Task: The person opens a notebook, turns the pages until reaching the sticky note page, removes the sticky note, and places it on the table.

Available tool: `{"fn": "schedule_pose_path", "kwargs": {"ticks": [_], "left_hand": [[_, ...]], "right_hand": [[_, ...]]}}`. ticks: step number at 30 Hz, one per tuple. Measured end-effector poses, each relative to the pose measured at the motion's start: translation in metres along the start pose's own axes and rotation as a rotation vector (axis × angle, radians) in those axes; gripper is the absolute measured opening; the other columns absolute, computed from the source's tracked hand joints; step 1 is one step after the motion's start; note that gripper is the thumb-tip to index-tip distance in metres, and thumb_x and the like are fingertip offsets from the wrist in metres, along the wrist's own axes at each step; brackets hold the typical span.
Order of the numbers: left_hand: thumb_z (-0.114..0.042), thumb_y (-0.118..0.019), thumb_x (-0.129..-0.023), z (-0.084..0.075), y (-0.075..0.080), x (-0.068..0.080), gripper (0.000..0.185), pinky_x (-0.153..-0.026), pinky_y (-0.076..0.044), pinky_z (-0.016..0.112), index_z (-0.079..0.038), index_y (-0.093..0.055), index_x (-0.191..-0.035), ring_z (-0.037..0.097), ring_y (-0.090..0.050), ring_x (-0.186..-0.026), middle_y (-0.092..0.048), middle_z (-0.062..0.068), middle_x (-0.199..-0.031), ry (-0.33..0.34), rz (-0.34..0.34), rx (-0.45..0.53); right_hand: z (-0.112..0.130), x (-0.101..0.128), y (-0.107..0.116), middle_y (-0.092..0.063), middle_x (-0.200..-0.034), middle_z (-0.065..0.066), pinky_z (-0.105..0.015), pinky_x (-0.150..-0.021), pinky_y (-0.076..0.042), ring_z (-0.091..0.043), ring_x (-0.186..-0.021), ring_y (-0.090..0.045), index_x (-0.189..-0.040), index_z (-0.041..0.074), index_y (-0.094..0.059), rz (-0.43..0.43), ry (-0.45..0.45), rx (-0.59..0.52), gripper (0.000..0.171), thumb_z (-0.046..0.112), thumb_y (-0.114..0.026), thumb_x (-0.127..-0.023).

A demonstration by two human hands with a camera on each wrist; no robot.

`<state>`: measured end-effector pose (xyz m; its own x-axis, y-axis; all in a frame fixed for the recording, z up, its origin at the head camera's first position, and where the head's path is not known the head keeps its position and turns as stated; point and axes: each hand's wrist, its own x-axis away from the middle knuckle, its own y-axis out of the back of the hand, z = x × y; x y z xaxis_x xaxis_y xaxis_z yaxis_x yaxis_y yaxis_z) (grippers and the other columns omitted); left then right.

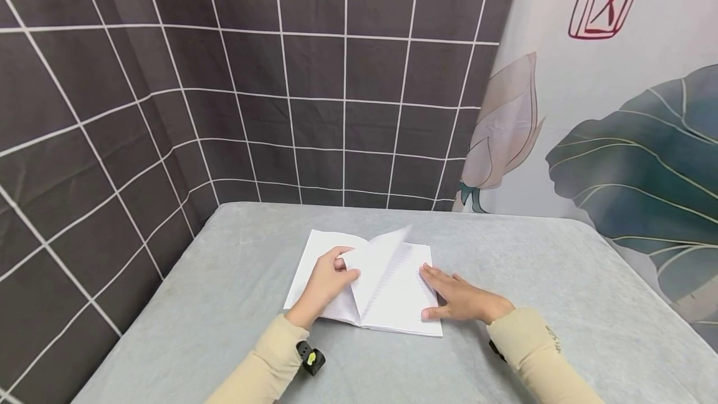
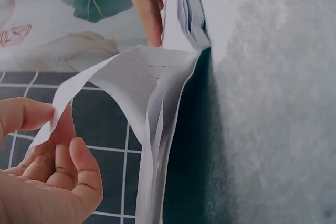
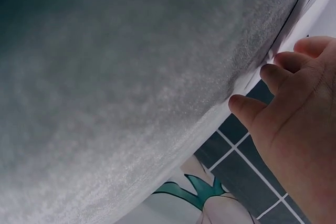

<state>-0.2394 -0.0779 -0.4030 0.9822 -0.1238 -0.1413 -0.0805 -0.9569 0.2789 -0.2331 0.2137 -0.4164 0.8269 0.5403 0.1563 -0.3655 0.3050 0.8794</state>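
Observation:
An open notebook (image 1: 404,304) with white ruled pages lies on the table in the head view. My left hand (image 1: 327,279) pinches a raised page (image 1: 374,264) between thumb and fingers, above the notebook's left half. In the left wrist view that page (image 2: 131,72) arches up from the spine, held near its edge by the left hand (image 2: 52,166). My right hand (image 1: 462,297) rests with spread fingers on the right page's outer edge. The right wrist view shows the right hand (image 3: 299,103) at the notebook's edge.
A grey cloth (image 1: 224,285) covers the table. Behind it hangs a dark curtain (image 1: 314,123) with a white grid, beside a pale curtain (image 1: 566,98) with lotus drawings. Black wrist devices, such as the left wristband (image 1: 310,357), sit at the cuffs of beige sleeves.

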Motion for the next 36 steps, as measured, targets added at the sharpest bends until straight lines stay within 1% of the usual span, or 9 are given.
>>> {"fn": "schedule_pose_path", "kwargs": {"ticks": [3,5,8,11,15,21,25,30,36], "left_hand": [[0.001,-0.067,-0.077,0.003,0.004,-0.003,0.044,-0.057,-0.037,0.019,-0.001,-0.061,-0.120,0.007,-0.042,-0.059,-0.044,-0.006,-0.058,0.036,-0.021,0.015],[0.001,-0.067,-0.077,0.006,0.006,-0.005,0.044,-0.056,-0.036,0.020,-0.001,-0.061,-0.120,0.008,-0.042,-0.057,-0.041,-0.007,-0.056,0.052,-0.029,0.034],[0.000,-0.066,-0.077,0.009,0.010,-0.008,0.043,-0.059,-0.041,0.021,-0.002,-0.061,-0.120,0.008,-0.049,-0.060,-0.055,-0.004,-0.062,0.088,-0.043,0.079],[-0.001,-0.066,-0.078,0.011,0.015,-0.011,0.041,-0.064,-0.046,0.022,-0.002,-0.062,-0.119,0.008,-0.057,-0.069,-0.069,0.007,-0.082,0.109,-0.060,0.116],[-0.003,-0.068,-0.080,0.014,0.022,-0.014,0.040,-0.072,-0.050,0.024,-0.002,-0.062,-0.119,0.013,-0.064,-0.082,-0.070,0.020,-0.105,0.130,-0.082,0.131],[-0.003,-0.067,-0.081,0.014,0.031,-0.016,0.035,-0.073,-0.050,0.024,-0.002,-0.064,-0.117,0.015,-0.065,-0.083,-0.072,0.017,-0.099,0.162,-0.094,0.114],[-0.004,-0.068,-0.081,0.016,0.036,-0.017,0.032,-0.075,-0.049,0.024,-0.001,-0.065,-0.113,0.014,-0.065,-0.082,-0.073,0.014,-0.093,0.159,-0.094,0.105],[-0.011,-0.069,-0.084,0.018,0.043,-0.017,0.031,-0.077,-0.048,0.025,-0.001,-0.065,-0.113,0.013,-0.064,-0.083,-0.072,0.013,-0.095,0.163,-0.099,0.086],[-0.011,-0.069,-0.084,0.023,0.053,-0.017,0.035,-0.072,-0.050,0.025,0.000,-0.063,-0.116,0.013,-0.063,-0.081,-0.071,0.015,-0.097,0.182,-0.106,0.071]], "right_hand": [[0.000,0.000,0.000,-0.018,-0.157,-0.025,-0.065,-0.112,-0.011,-0.042,-0.145,-0.018,-0.149,-0.006,-0.021,-0.001,-0.001,0.003,0.098,0.053,-0.064,-0.084],[0.001,0.000,0.000,-0.019,-0.156,-0.026,-0.065,-0.112,-0.012,-0.043,-0.144,-0.018,-0.149,-0.006,-0.021,-0.003,0.006,0.006,0.098,0.052,-0.064,-0.084],[0.000,-0.001,-0.001,-0.019,-0.156,-0.028,-0.066,-0.111,-0.012,-0.044,-0.144,-0.019,-0.148,-0.007,-0.021,-0.005,0.019,0.010,0.098,0.052,-0.065,-0.084],[0.001,-0.001,-0.002,-0.019,-0.155,-0.028,-0.066,-0.111,-0.013,-0.045,-0.143,-0.019,-0.148,-0.007,-0.022,-0.007,0.030,0.016,0.098,0.053,-0.064,-0.084],[0.001,-0.001,-0.001,-0.019,-0.156,-0.028,-0.067,-0.111,-0.013,-0.044,-0.143,-0.020,-0.148,-0.007,-0.022,-0.005,0.034,0.024,0.097,0.053,-0.064,-0.084],[0.000,-0.001,-0.002,-0.020,-0.155,-0.027,-0.067,-0.110,-0.015,-0.043,-0.143,-0.021,-0.148,-0.007,-0.023,-0.007,0.047,0.036,0.098,0.053,-0.065,-0.083],[0.000,-0.001,-0.002,-0.020,-0.155,-0.028,-0.067,-0.110,-0.015,-0.044,-0.143,-0.021,-0.148,-0.007,-0.023,-0.012,0.048,0.040,0.098,0.053,-0.065,-0.083],[0.001,-0.001,-0.002,-0.020,-0.156,-0.026,-0.066,-0.111,-0.013,-0.042,-0.144,-0.020,-0.149,-0.005,-0.022,-0.012,0.038,0.031,0.100,0.055,-0.065,-0.082],[0.001,-0.003,-0.003,-0.020,-0.157,-0.024,-0.068,-0.110,-0.013,-0.041,-0.144,-0.021,-0.149,-0.004,-0.022,-0.007,0.043,0.040,0.102,0.056,-0.067,-0.079]]}}
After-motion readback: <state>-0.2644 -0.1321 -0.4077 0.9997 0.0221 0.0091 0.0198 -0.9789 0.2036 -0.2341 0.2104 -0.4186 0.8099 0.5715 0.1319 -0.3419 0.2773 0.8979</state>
